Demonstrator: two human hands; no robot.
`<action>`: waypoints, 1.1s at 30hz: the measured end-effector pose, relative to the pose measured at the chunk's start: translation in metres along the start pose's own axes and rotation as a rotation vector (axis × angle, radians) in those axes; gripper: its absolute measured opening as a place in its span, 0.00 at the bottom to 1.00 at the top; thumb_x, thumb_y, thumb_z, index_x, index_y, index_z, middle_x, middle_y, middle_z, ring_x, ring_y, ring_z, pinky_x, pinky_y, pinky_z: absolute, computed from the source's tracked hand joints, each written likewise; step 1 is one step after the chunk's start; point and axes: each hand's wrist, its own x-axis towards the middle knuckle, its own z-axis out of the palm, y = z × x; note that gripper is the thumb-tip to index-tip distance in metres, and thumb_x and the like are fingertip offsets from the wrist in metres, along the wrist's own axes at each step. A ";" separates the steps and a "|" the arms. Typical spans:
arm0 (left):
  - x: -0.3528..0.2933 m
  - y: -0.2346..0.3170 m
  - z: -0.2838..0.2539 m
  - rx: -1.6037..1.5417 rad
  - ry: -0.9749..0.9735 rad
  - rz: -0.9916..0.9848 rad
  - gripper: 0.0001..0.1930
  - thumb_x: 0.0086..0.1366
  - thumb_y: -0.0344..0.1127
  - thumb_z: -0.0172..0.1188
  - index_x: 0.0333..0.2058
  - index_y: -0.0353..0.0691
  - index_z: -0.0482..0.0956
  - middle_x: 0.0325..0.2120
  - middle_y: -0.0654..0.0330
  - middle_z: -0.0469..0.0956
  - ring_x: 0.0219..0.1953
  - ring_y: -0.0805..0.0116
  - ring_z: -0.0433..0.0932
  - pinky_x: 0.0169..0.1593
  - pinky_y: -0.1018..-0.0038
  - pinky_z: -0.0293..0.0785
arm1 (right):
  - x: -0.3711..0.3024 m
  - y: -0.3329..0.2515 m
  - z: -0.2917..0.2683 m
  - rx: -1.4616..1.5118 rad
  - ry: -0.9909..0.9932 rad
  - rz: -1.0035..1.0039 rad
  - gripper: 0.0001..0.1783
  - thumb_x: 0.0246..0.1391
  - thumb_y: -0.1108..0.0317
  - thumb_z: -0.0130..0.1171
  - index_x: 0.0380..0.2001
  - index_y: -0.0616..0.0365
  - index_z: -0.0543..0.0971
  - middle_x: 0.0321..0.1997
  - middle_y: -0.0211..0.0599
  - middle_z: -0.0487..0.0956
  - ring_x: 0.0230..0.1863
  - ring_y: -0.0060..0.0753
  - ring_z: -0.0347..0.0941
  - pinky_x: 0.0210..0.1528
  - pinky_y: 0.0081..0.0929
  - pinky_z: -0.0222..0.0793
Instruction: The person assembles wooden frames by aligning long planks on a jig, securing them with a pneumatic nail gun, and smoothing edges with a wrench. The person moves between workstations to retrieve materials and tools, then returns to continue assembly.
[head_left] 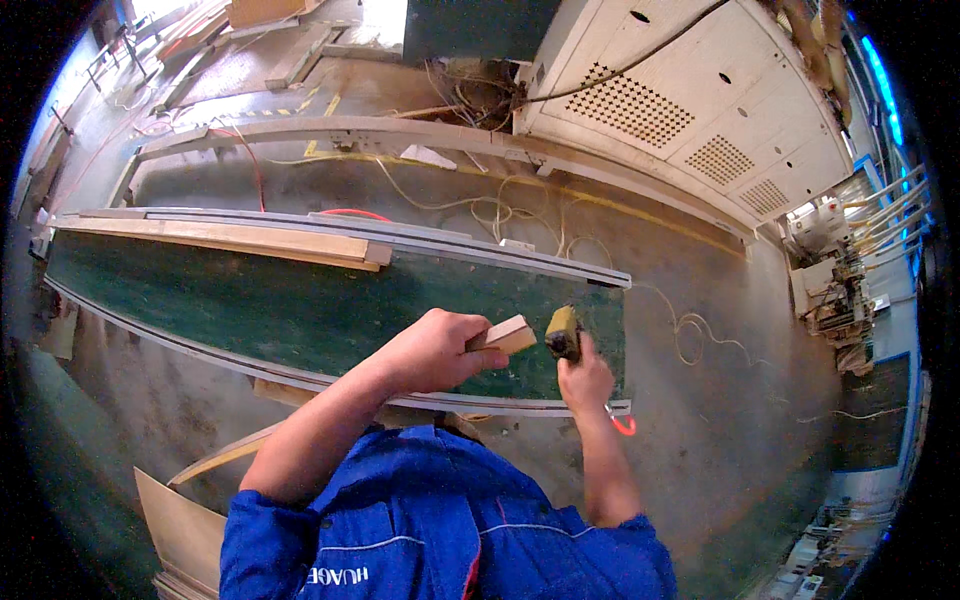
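My left hand (pixel 440 350) is closed round a short wooden block (pixel 508 337), whose pale end sticks out to the right past my fingers. Beside it, my right hand (pixel 587 380) grips a yellow and black pistol-shaped tool (pixel 563 333); its exact kind is hard to make out. A small gap separates the tool's head from the block. Below my right wrist shows a bright red hose (pixel 622 422). Both hands are over the right end of a long green-topped bench (pixel 250 300) with metal edge rails. Long wooden strips (pixel 270 238) lie along its far left side.
Past the bench runs a low beam (pixel 420 135), with a loosely coiled pale hose (pixel 500 205) on the floor. A large white perforated cabinet (pixel 680 100) stands far right. Machinery (pixel 835 250) lines the right side. Sheets of board (pixel 180 520) lean at lower left.
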 end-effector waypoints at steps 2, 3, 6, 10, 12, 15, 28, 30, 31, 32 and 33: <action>-0.001 -0.001 0.002 -0.091 0.003 0.107 0.21 0.62 0.51 0.68 0.35 0.34 0.79 0.30 0.45 0.82 0.34 0.47 0.81 0.37 0.59 0.75 | 0.015 0.026 0.049 -0.061 -0.003 0.020 0.28 0.52 0.60 0.63 0.58 0.45 0.72 0.38 0.50 0.83 0.41 0.58 0.81 0.42 0.54 0.76; -0.002 -0.002 0.002 -0.138 0.015 0.150 0.22 0.62 0.51 0.68 0.35 0.34 0.79 0.29 0.45 0.81 0.33 0.48 0.81 0.37 0.60 0.75 | 0.024 0.034 0.070 -0.085 -0.016 0.017 0.29 0.52 0.60 0.63 0.59 0.46 0.71 0.38 0.51 0.83 0.41 0.58 0.81 0.42 0.54 0.76; 0.002 -0.003 0.004 -0.079 0.037 0.163 0.21 0.63 0.50 0.67 0.35 0.34 0.78 0.28 0.45 0.81 0.32 0.51 0.82 0.37 0.61 0.75 | 0.025 0.021 0.105 -0.069 -0.056 0.052 0.30 0.52 0.59 0.65 0.57 0.55 0.72 0.40 0.49 0.84 0.41 0.57 0.82 0.42 0.53 0.77; -0.007 -0.001 0.004 -0.120 0.082 0.143 0.21 0.63 0.51 0.68 0.40 0.38 0.78 0.34 0.48 0.83 0.40 0.55 0.83 0.41 0.60 0.77 | -0.007 -0.033 0.100 0.011 -0.064 -0.317 0.27 0.48 0.55 0.69 0.49 0.57 0.80 0.44 0.53 0.83 0.48 0.58 0.79 0.51 0.52 0.74; -0.003 0.020 0.000 -0.130 0.112 0.187 0.21 0.63 0.50 0.67 0.38 0.36 0.77 0.32 0.47 0.82 0.37 0.50 0.83 0.40 0.58 0.77 | -0.038 -0.067 0.087 0.487 -0.356 -0.475 0.30 0.45 0.50 0.72 0.47 0.58 0.83 0.52 0.52 0.81 0.56 0.56 0.75 0.61 0.50 0.68; 0.006 0.047 0.015 -0.144 0.242 0.309 0.19 0.57 0.45 0.68 0.39 0.35 0.80 0.30 0.44 0.81 0.35 0.45 0.82 0.39 0.55 0.76 | -0.077 -0.138 0.066 0.885 -0.942 -0.736 0.44 0.48 0.49 0.74 0.63 0.61 0.70 0.58 0.50 0.78 0.61 0.49 0.73 0.64 0.42 0.66; -0.377 -0.269 0.054 0.315 0.607 -0.308 0.63 0.42 0.62 0.78 0.72 0.41 0.53 0.68 0.42 0.61 0.69 0.44 0.61 0.70 0.55 0.60 | -0.036 -0.189 -0.090 1.468 -0.310 -0.416 0.37 0.67 0.34 0.41 0.54 0.60 0.72 0.47 0.45 0.80 0.50 0.36 0.76 0.57 0.39 0.72; -0.417 -0.343 0.096 0.269 0.726 -0.411 0.58 0.44 0.56 0.78 0.69 0.40 0.58 0.67 0.43 0.63 0.69 0.46 0.62 0.71 0.56 0.59 | -0.040 -0.211 -0.146 1.626 -0.181 -0.211 0.34 0.64 0.36 0.46 0.55 0.56 0.73 0.45 0.41 0.80 0.45 0.36 0.76 0.52 0.38 0.72; -0.424 -0.372 0.108 0.295 0.788 -0.472 0.50 0.45 0.52 0.78 0.64 0.40 0.64 0.62 0.43 0.68 0.66 0.46 0.66 0.68 0.56 0.62 | -0.056 -0.237 -0.181 1.737 -0.097 -0.154 0.30 0.61 0.40 0.52 0.54 0.53 0.74 0.42 0.39 0.81 0.41 0.38 0.77 0.46 0.38 0.72; -0.426 -0.400 0.118 0.316 0.849 -0.535 0.43 0.46 0.48 0.78 0.59 0.39 0.71 0.58 0.44 0.73 0.62 0.45 0.70 0.65 0.55 0.66 | -0.073 -0.268 -0.203 1.804 0.006 -0.303 0.23 0.56 0.48 0.63 0.50 0.48 0.79 0.36 0.36 0.81 0.32 0.43 0.78 0.32 0.42 0.74; -0.436 -0.409 0.116 0.301 0.885 -0.533 0.37 0.47 0.46 0.77 0.54 0.39 0.73 0.53 0.45 0.75 0.58 0.45 0.73 0.62 0.55 0.69 | -0.080 -0.294 -0.212 1.707 0.054 -0.436 0.28 0.60 0.44 0.55 0.55 0.51 0.75 0.41 0.38 0.81 0.38 0.39 0.77 0.40 0.39 0.74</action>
